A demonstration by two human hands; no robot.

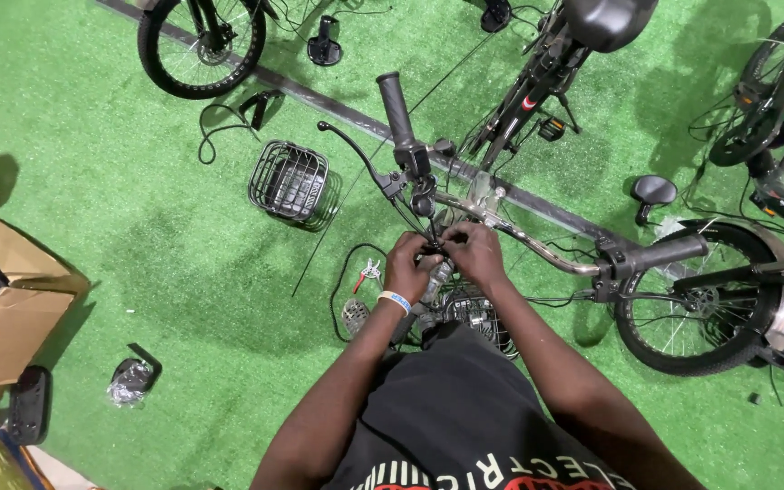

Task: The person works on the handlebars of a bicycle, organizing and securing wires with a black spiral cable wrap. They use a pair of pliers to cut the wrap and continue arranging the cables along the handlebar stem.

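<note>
Green turf floor, bicycle handlebar across the middle, wire basket to its left. Left hand and right hand side by side, fingers pinched shut on black cables at the stem.

Open turf lies left of the left hand; cables, brake lever and handlebar crowd above both hands, wheel blocks right.
</note>
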